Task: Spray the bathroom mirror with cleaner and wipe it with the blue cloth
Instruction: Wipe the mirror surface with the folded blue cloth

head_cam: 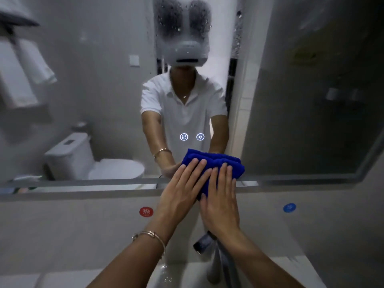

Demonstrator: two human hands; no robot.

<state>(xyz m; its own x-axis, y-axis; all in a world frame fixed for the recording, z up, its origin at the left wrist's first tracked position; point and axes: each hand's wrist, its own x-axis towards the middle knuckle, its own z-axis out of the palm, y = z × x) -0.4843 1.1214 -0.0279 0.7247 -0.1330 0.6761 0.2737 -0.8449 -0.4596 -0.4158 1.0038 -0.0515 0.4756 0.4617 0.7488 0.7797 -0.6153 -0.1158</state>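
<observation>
Presently we press both the left hand and right hand, fingers straight and flat, onto the folded blue cloth at the mirror's lower edge, apparently for even wiping pressure.

Bathroom: wall mirror, reflected toilet, hung towels, basin tap.

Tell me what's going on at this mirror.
A person is wiping the bathroom mirror. Both the left hand and the right hand press a folded blue cloth flat against the glass near its lower edge, just above the faucet. Droplets cling to the glass near the top, so that part looks unwiped. No spray bottle is in view.
</observation>
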